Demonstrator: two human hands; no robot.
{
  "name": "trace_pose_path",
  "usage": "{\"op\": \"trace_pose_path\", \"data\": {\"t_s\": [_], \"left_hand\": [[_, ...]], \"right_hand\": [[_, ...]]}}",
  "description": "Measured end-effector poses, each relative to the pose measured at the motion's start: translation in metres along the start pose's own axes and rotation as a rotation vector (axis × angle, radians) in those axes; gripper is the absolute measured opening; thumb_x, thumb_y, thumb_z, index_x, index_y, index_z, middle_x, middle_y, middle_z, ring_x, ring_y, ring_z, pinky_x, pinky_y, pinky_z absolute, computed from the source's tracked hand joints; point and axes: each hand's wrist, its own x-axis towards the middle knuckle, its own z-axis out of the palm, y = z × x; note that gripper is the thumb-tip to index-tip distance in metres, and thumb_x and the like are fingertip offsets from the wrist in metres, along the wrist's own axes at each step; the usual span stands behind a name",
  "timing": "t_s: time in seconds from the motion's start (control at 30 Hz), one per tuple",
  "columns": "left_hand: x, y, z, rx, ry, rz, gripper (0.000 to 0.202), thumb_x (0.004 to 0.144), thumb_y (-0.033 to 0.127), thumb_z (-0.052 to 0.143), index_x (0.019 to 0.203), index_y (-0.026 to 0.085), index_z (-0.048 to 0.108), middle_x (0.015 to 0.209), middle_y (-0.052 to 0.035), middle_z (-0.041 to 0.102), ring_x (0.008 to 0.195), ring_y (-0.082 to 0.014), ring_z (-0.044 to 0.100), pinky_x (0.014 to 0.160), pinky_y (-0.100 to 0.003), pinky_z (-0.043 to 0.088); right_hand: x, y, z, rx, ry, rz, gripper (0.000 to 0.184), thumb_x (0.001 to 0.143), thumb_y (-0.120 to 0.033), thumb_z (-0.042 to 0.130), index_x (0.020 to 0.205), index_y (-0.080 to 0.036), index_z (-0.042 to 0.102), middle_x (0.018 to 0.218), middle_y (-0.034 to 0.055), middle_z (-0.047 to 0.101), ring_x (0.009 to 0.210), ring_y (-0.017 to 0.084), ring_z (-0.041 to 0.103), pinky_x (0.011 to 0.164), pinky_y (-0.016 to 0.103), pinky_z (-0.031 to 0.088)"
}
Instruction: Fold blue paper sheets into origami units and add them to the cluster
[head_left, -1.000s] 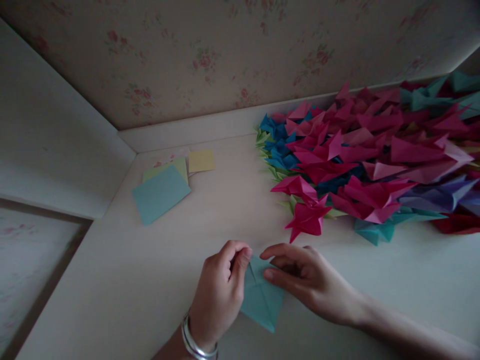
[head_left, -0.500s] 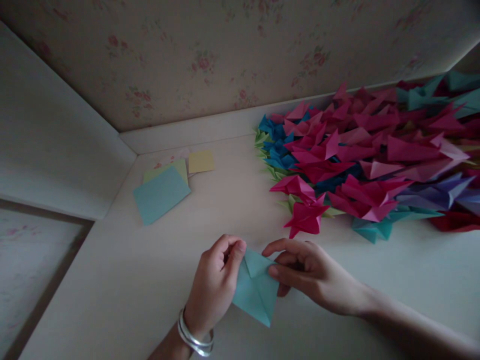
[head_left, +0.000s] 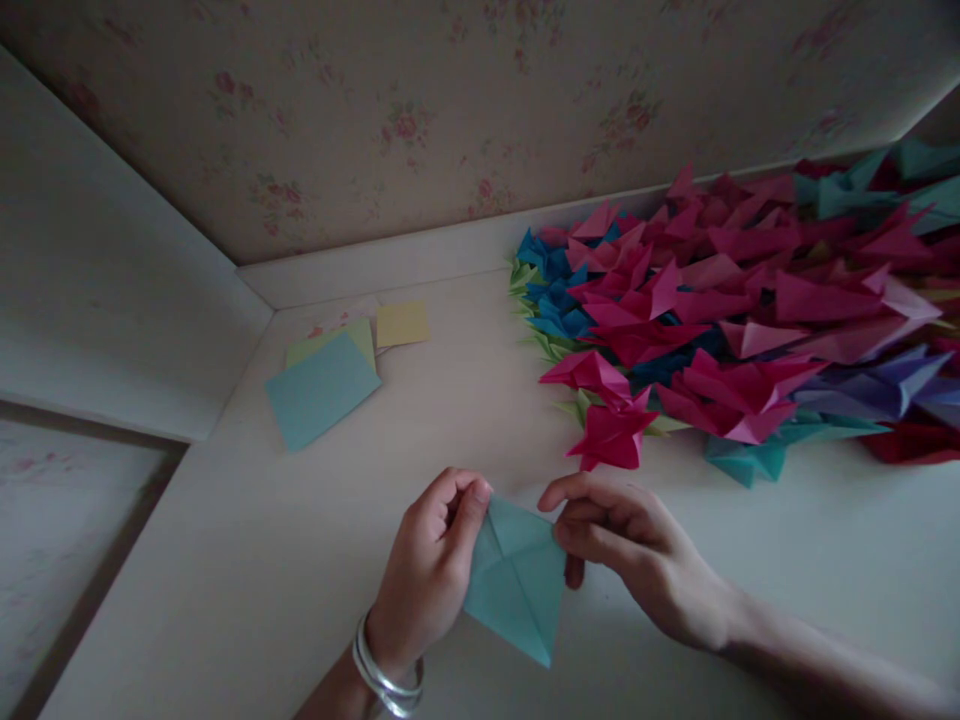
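Observation:
A light teal sheet of origami paper point(head_left: 516, 580), folded to a kite-like shape with creases crossing its face, is held between my two hands just above the white table. My left hand point(head_left: 439, 560) pinches its upper left corner between thumb and fingers; silver bangles circle that wrist. At the opposite right edge, my right hand point(head_left: 626, 550) has its thumb and fingers closed on the paper, with the index finger curved above it. The fingers behind the sheet are partly hidden.
Folded paper pieces point(head_left: 720, 300) in pink, blue, green, purple and teal are heaped at the back right. Flat teal sheets point(head_left: 324, 392), a green sheet point(head_left: 307, 348) and a small yellow sheet point(head_left: 402, 324) lie at the back left of the white table point(head_left: 225, 560), before a floral wall.
The flap at the paper's top right has opened out flat, showing crossing creases. My right hand has shifted slightly right, while my left hand has hardly moved.

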Motion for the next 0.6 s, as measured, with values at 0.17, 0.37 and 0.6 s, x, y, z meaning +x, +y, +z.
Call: {"op": "trace_pose_path", "data": {"t_s": [0.17,0.37,0.6], "left_hand": [[-0.004,0.002,0.003,0.065,0.014,0.032,0.027,0.101,0.04,0.047,0.088,0.02,0.06,0.068,0.0044,0.051,0.061,-0.0134,0.048,0.057,-0.022,0.038],[-0.007,0.003,0.008,0.144,0.007,0.109,0.026,0.102,0.036,0.045,0.089,0.019,0.061,0.068,0.0031,0.057,0.06,-0.0133,0.052,0.058,-0.023,0.039],[-0.008,0.001,0.012,0.186,-0.02,0.146,0.026,0.102,0.034,0.045,0.09,0.018,0.063,0.065,0.003,0.057,0.058,-0.0129,0.053,0.057,-0.023,0.038]], "right_hand": [[0.002,-0.004,0.003,-0.039,-0.023,-0.002,0.026,0.091,-0.038,0.062,0.109,-0.02,0.06,0.069,-0.0039,0.055,0.065,0.014,0.054,0.059,0.023,0.042],[0.007,-0.005,0.009,-0.063,-0.16,0.109,0.048,0.085,-0.049,0.071,0.118,-0.019,0.052,0.07,-0.0052,0.051,0.06,0.011,0.045,0.052,0.022,0.032],[0.01,0.004,0.009,-0.21,-0.122,0.117,0.039,0.088,-0.036,0.069,0.118,-0.016,0.055,0.06,-0.0087,0.043,0.052,0.009,0.032,0.046,0.022,0.021]]}}
